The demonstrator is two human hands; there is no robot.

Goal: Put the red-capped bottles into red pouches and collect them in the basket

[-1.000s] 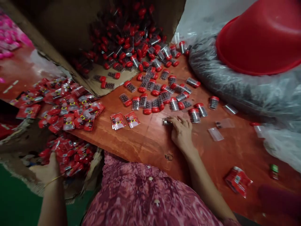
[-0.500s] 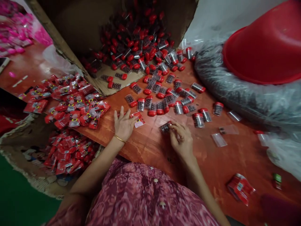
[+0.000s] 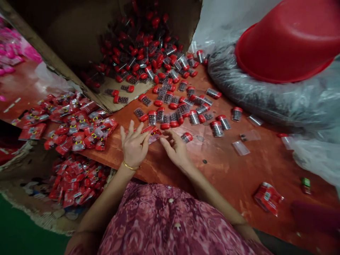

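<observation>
My left hand, with a gold bangle at the wrist, lies with fingers spread over a flat red printed packet. Part of the packet is hidden under those fingers. From the other side my right hand reaches to the packet's right edge, its thumb and fingers curved and apart. Whether its fingertips touch the packet I cannot tell. Just beyond the right hand a small clear jar with a red cap lies on its side, dark pieces inside. Several similar jars are scattered past my hands.
A cardboard box on its side spills red-capped jars onto the orange-red table. Filled red packets are heaped at left, with more in a lower carton. At right a red tub rests on a plastic-wrapped bundle.
My right hand has let go of the small jar and moved left to the red packet. The jar now lies on the table. My left hand stays by the packet; the view has shifted slightly.
</observation>
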